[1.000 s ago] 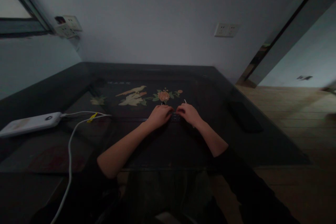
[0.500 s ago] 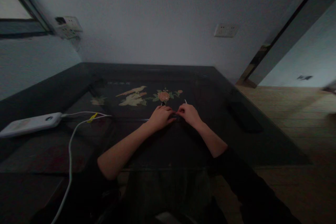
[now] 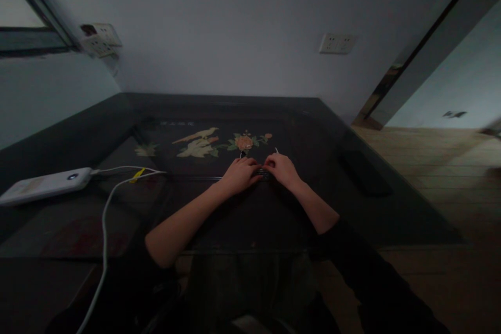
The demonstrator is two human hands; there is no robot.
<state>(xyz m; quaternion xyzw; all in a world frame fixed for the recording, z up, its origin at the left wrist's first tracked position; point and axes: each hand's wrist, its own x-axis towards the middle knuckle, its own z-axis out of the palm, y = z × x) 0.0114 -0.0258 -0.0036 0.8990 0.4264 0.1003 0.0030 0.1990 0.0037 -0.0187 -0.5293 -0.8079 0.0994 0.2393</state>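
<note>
My left hand [image 3: 240, 175] and my right hand [image 3: 280, 169] are close together over the dark tabletop [image 3: 250, 214], fingertips almost meeting. The left hand's fingers are bent together, thumb toward the right hand. The right hand is curled in a pinch. Just beyond its knuckles sticks up a thin white end [image 3: 276, 150]. A small dark and white bit [image 3: 242, 154] shows past the left knuckles. Whatever the fingers grip is hidden and too dark to name. Beyond the hands, a bird picture [image 3: 199, 138] and a flower picture [image 3: 244, 143] decorate the table.
On the left lies a white power bank [image 3: 47, 186] with a white cable [image 3: 105, 229] bearing a yellow tag [image 3: 136, 175]. A dark flat object [image 3: 364, 173] rests on the right. Wall sockets [image 3: 337, 43] are above the table's back edge.
</note>
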